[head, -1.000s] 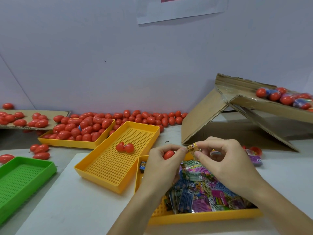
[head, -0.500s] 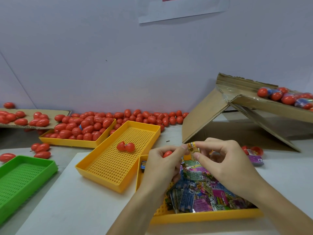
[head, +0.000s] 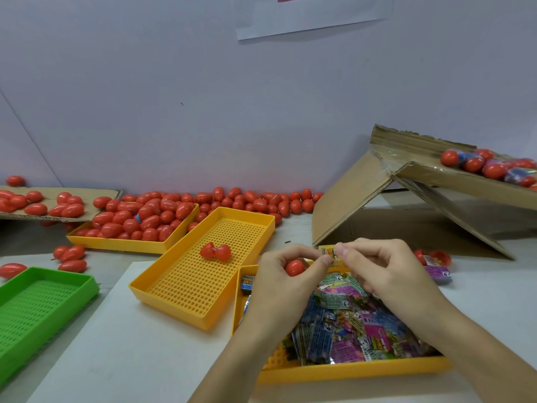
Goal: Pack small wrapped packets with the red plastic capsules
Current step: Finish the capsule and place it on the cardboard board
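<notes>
Head view: both hands work above the far end of a yellow perforated tray (head: pixel 357 370) that sits at the near right of the white table (head: pixel 122 350) and is heaped with small wrapped packets (head: pixel 345 324) in blue, purple, pink and green. The left hand (head: pixel 279 282) has its fingers curled round a red plastic capsule (head: pixel 295 267), which shows in the hollow between thumb and forefinger. The right hand (head: pixel 386 274) pinches a yellow wrapped packet (head: pixel 329 253) between thumb and forefinger; the left thumb tip touches the same packet from the other side, so the packet sits between the two hands just beside the capsule.

To the left, touching the packet tray at its corner, a second yellow perforated tray (head: pixel 162 292) lies at an angle and holds one opened capsule (head: pixel 215 252) with its two halves side by side. Beyond it, toward the far edge, a third yellow tray (head: pixel 122 244) is piled with closed red capsules (head: pixel 145 219), and more run in a loose row (head: pixel 261 202) along the wall. A flat cardboard sheet (head: pixel 96 196) at the far left carries others. A green perforated tray (head: pixel 37 309) sits at the near left edge. At the right, a tilted cardboard box (head: pixel 351 199) rests propped with capsules in its raised part, and near its foot lie a purple packet (head: pixel 438 273) and an open capsule half (head: pixel 440 257).
</notes>
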A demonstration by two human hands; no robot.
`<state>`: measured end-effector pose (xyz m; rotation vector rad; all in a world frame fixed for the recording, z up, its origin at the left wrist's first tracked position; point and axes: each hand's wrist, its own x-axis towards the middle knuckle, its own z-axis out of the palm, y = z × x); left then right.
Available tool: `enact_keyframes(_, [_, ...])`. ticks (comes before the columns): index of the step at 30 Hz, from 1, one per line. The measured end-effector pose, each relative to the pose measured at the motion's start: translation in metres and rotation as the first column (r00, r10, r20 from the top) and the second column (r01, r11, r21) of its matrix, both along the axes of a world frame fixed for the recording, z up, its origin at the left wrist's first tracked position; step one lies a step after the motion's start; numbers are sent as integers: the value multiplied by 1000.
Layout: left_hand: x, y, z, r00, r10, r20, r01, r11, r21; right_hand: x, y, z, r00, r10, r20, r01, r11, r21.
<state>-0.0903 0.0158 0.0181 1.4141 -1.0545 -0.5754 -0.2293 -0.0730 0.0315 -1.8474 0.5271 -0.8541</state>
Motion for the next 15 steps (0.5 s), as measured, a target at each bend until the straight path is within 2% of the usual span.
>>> enact_keyframes(3, [-1,1,1,988,-7,154,11,1000,-28,1,-4,-2,999,-27,30,24,996,89])
enact_keyframes(6, [-2,0,0,983,0,186,4,1000,-24,0,-7,-5,998,-38,55,30,989,146])
enact_keyframes(11, [-2,1,0,987,-20,161,24,1000,-19,0,-11,-8,996,-21,81,4,977,211])
enact_keyframes(13, [-1,1,-1,993,-38,108,38,999,6,1,-14,-9,994,-52,91,29,969,244])
enact_keyframes(15, [2,2,-1,996,-84,-11,84,996,40,0,-15,-10,988,-111,105,78,957,280])
